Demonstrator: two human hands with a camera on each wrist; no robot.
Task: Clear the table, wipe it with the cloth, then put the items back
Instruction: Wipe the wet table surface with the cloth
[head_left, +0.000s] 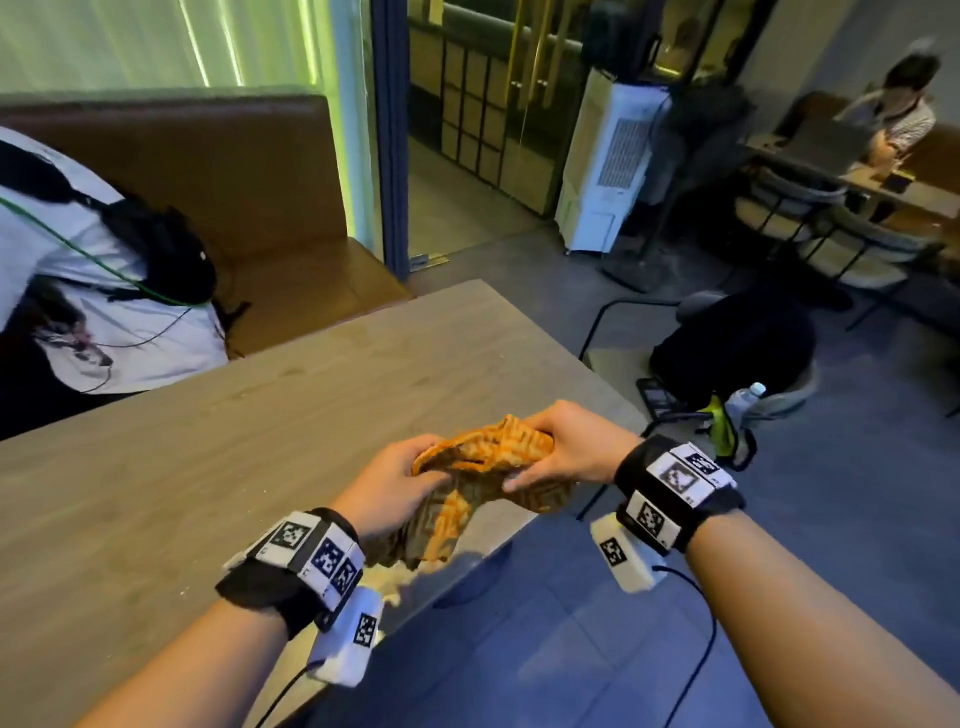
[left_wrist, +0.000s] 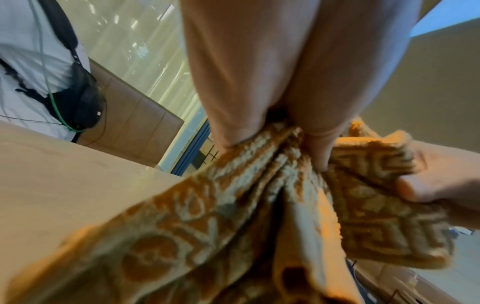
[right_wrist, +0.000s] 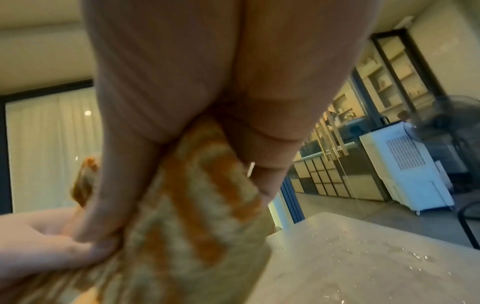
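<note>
Between both hands, just above the table's near edge: fingers of left hand (head_left: 396, 480) and right hand (head_left: 563, 453) curled tight into the bunched orange cloth (head_left: 485, 467), tail hanging toward the table (head_left: 218, 457). Best gathered into a flat pad before pressing down; crumbs near the right edge probably need sweeping inward, not off.

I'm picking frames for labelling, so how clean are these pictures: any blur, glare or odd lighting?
Head view: fairly sharp on the cloth and both hands, dim warm light, green glow at the window, wide-angle bending at the edges. Left wrist view: the left hand is soft and the near cloth smeared. Right wrist view: the right hand and cloth are blurred; specks on the table glint.
</note>
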